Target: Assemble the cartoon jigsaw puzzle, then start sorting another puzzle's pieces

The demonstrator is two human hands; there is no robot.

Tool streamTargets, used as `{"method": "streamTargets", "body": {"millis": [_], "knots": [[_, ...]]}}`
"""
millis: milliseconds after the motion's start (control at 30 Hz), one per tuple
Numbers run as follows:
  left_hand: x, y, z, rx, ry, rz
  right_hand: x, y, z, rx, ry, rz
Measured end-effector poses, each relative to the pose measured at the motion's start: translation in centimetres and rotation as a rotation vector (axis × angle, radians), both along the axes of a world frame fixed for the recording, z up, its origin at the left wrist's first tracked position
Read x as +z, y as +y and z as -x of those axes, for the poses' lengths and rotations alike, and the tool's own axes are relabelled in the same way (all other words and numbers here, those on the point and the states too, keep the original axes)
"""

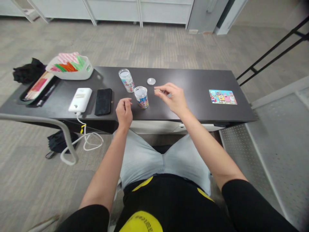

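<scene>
Between the thumb and fingers of my right hand (pixel 175 98) is a small beige piece (pixel 158 91), too small to name more exactly. It is held above the dark table, to the right of a clear jar (pixel 142 97) with a colourful cartoon print, which stands with its top facing me. My left hand (pixel 124 111) is just left of that jar, fingers curled in; whether anything is inside them is hidden. Behind the jar stands a second clear printed jar (pixel 126 80). A round clear lid (pixel 151 81) lies flat beyond my right fingertips.
On the dark table (pixel 193 83), a cartoon picture card (pixel 222 97) lies at the right. At the left are a black phone (pixel 103 101), a white power bank (pixel 80 100) with a dangling cable, a white basket (pixel 74 74) of colourful strips, and a black tray (pixel 38 89).
</scene>
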State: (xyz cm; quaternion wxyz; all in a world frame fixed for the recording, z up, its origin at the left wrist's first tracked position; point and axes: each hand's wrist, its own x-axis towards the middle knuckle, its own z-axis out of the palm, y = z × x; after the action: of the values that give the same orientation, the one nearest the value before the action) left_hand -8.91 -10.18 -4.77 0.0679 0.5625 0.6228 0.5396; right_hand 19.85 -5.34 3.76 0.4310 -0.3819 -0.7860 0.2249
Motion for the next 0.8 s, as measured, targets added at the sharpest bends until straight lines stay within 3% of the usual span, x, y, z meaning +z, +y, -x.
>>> {"method": "streamTargets", "body": {"millis": [133,233,400,567,700,800], "knots": [[-1.2,-0.3,0.3,-0.035,0.039,0.067,2.2,3.6,5.9,0.049,-0.143,-0.057],[-1.3,-0.4,0.5,-0.034,0.037,0.073,1.9,4.7,6.7,0.059,-0.141,-0.073],[-1.5,-0.5,0.4,-0.01,0.008,0.051,-0.9,3.4,-0.1,-0.035,0.045,-0.021],[-1.3,-0.3,0.3,0.014,-0.023,0.012,-6.2,-1.4,-8.5,-0.12,-0.111,0.089],[-1.1,-0.8,0.4,0.026,-0.022,-0.005,-9.4,-3.2,-10.7,-0.205,-0.203,0.128],[-1.4,-2.8,-1.1,0.014,0.031,-0.045,-10.3,-2.4,-10.3,-0.28,-0.187,0.165]]}}
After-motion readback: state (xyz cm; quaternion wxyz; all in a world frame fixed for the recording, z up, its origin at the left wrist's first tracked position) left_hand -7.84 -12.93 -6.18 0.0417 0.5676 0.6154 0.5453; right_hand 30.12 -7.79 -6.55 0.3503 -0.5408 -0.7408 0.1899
